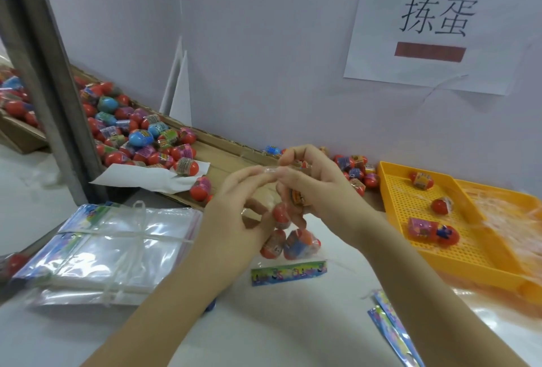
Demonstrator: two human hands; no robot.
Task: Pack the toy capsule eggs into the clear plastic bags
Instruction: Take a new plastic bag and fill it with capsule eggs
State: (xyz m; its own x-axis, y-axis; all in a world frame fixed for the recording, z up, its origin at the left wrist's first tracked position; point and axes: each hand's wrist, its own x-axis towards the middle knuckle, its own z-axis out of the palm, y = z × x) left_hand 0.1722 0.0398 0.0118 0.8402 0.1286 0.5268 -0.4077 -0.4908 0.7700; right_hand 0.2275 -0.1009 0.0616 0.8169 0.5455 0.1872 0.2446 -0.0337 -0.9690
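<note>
A clear plastic bag (293, 255) with a colourful bottom strip hangs between my hands above the white table. Several red capsule eggs (299, 245) sit inside it. My left hand (234, 208) pinches the bag's top edge. My right hand (316, 181) pinches the same top edge from the other side, with more eggs partly hidden under its palm. A big heap of loose capsule eggs (140, 134) lies on cardboard at the back left.
A tied bundle of clear bags (108, 252) lies at the left. A yellow perforated tray (469, 252) at the right holds three eggs. More eggs (355, 173) lie by the wall. Loose bags (393, 328) lie at the front right. A grey post (50, 79) stands at the left.
</note>
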